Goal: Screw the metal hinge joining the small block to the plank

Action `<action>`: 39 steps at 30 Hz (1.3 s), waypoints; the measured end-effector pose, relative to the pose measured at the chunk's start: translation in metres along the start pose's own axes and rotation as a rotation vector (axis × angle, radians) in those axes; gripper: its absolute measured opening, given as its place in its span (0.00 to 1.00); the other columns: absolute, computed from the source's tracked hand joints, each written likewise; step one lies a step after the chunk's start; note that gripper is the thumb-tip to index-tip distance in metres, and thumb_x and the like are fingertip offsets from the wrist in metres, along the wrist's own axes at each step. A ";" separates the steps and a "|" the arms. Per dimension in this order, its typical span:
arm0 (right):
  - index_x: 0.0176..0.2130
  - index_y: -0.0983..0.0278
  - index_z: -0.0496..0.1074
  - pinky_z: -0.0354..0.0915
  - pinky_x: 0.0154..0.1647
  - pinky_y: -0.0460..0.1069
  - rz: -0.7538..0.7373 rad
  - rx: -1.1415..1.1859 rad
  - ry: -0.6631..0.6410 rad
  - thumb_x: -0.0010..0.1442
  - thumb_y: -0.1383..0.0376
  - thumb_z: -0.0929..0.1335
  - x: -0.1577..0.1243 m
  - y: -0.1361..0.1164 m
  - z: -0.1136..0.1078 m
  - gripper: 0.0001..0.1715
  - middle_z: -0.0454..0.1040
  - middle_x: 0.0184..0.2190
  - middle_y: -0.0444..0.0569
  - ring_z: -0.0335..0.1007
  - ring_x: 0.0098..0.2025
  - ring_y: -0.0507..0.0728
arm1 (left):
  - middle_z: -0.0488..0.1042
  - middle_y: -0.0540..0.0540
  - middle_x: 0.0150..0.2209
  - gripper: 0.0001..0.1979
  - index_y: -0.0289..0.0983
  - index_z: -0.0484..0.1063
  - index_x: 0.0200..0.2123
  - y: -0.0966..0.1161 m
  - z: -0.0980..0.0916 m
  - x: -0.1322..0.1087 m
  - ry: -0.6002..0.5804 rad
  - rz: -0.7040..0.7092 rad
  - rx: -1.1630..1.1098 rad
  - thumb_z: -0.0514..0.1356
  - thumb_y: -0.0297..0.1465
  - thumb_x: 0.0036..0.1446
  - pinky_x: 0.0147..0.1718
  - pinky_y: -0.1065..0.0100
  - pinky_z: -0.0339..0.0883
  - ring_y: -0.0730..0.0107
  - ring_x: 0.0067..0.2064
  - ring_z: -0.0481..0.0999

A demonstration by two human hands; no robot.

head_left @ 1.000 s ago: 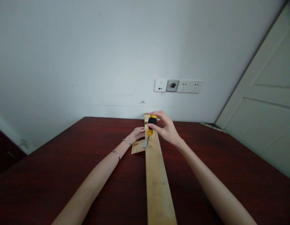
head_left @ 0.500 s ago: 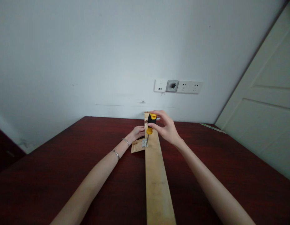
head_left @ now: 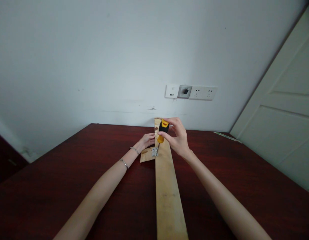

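My right hand (head_left: 178, 137) grips a yellow and black screwdriver (head_left: 164, 128) by its handle, thumb on the near side. The shaft slants down to a silver metal hinge (head_left: 153, 152), its tip at the leaf on the long wooden plank (head_left: 168, 190). That hinge bridges the plank's left edge and a short wooden piece (head_left: 146, 156) sticking out to the left. Beyond the short piece, my left hand (head_left: 146, 141) holds the plank's left side, its fingers curled against the edge and partly hidden. Any screw under the tip is too small to make out.
The dark red table (head_left: 114, 206) reaches back to a white wall (head_left: 106, 60). Sockets (head_left: 203, 93) are set in the wall above the right hand. A thin pale strip (head_left: 226, 136) lies by the back right edge, near a white panelled door (head_left: 281, 116).
The screwdriver handle has tilted slightly to the right, with my right hand turning along with it. The tip stays at the hinge, and my left hand keeps its place.
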State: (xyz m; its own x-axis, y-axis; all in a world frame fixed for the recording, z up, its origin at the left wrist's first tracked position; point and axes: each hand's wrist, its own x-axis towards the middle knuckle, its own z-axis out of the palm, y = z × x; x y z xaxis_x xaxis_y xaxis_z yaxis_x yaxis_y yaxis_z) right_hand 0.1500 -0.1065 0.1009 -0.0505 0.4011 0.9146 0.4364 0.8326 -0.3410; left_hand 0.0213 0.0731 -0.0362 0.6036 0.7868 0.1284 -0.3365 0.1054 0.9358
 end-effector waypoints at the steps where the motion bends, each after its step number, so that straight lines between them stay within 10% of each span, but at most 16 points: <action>1: 0.50 0.55 0.68 0.70 0.38 0.52 0.006 -0.007 0.010 0.56 0.64 0.72 0.000 0.000 0.000 0.22 0.69 0.43 0.49 0.66 0.45 0.57 | 0.77 0.38 0.36 0.12 0.27 0.71 0.44 0.001 0.001 -0.001 0.002 -0.036 -0.044 0.53 0.19 0.58 0.41 0.64 0.69 0.62 0.38 0.77; 31: 0.47 0.55 0.69 0.72 0.35 0.50 0.132 0.062 0.152 0.54 0.58 0.72 0.004 0.006 -0.007 0.21 0.68 0.44 0.50 0.66 0.46 0.58 | 0.78 0.36 0.39 0.09 0.27 0.75 0.42 0.017 0.016 -0.015 0.071 -0.143 -0.177 0.60 0.20 0.56 0.42 0.63 0.72 0.61 0.37 0.79; 39: 0.51 0.61 0.68 0.72 0.41 0.52 0.408 0.158 0.227 0.49 0.55 0.74 0.020 0.043 -0.030 0.31 0.76 0.39 0.49 0.73 0.39 0.55 | 0.78 0.36 0.38 0.09 0.27 0.75 0.40 0.014 0.013 -0.011 0.134 -0.140 -0.187 0.60 0.19 0.56 0.41 0.64 0.73 0.63 0.36 0.79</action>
State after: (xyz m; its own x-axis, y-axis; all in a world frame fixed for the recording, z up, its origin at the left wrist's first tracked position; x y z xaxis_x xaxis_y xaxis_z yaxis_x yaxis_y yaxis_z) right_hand 0.1947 -0.0737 0.1107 0.3013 0.6279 0.7177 0.2375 0.6795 -0.6942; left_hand 0.0195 0.0582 -0.0204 0.5569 0.8288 -0.0540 -0.3919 0.3195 0.8627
